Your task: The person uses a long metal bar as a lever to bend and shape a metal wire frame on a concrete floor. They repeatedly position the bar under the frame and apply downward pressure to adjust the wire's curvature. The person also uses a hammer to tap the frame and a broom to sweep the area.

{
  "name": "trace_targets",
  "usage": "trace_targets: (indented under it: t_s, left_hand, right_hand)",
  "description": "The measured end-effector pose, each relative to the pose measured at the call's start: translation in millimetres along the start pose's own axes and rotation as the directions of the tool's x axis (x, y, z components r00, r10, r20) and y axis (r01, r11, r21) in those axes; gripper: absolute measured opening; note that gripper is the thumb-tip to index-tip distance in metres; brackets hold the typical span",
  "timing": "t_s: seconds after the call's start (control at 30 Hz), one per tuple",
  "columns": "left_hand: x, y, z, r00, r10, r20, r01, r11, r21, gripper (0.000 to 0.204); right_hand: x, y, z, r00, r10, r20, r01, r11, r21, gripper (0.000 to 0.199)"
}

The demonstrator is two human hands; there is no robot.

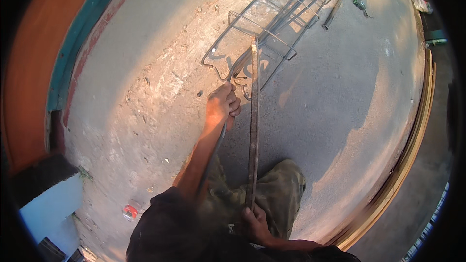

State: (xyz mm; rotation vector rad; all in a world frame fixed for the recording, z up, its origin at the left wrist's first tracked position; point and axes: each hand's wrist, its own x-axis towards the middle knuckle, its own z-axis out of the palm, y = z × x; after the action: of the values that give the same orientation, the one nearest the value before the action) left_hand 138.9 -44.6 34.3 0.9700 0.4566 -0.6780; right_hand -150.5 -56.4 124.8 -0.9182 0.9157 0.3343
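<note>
My left hand [223, 104] is closed around a thin steel rebar rod [212, 157], whose near end runs back under my left arm. Ahead of that hand the rod meets a bundle of bars by the near end of a rebar cage [277, 35], which has rectangular wire ties and hooked bar ends. Low in the view, my right hand [257, 225] grips the near end of a long, flat-sided metal bar [254, 116]. The bar points away from me, its far tip over the cage's near end. Whether that tip touches the rods, I cannot tell.
A short metal pipe [336, 7] and a small green object with a dark cord [359, 4] lie right of the cage. A red-and-clear item [130, 211] is on the concrete at left. Long wooden boards [403, 165] edge the right side; an orange wall [39, 68] curves along the left.
</note>
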Motion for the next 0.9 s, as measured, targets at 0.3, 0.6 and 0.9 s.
trace_targets:
  t_s: [0.3,0.6,0.9]
  left_hand:
    - [6.8,-0.4,-6.3,0.998,0.060,-0.017,-0.060,0.998,-0.010,0.022]
    - [4.6,-22.9,-2.8,0.985,-0.145,0.093,0.154,0.983,-0.096,0.025]
    - [0.1,-15.7,-4.7,0.988,-0.149,0.050,0.155,0.975,-0.159,0.031]
  right_hand:
    - [32.0,37.6,-8.0,0.998,0.030,-0.059,-0.034,0.998,-0.060,0.026]
    - [-24.3,-99.2,-132.9,0.982,0.184,0.048,-0.166,0.953,-0.255,0.028]
    - [-32.2,-106.8,-152.1,0.943,0.314,0.114,-0.285,0.934,-0.216,0.026]
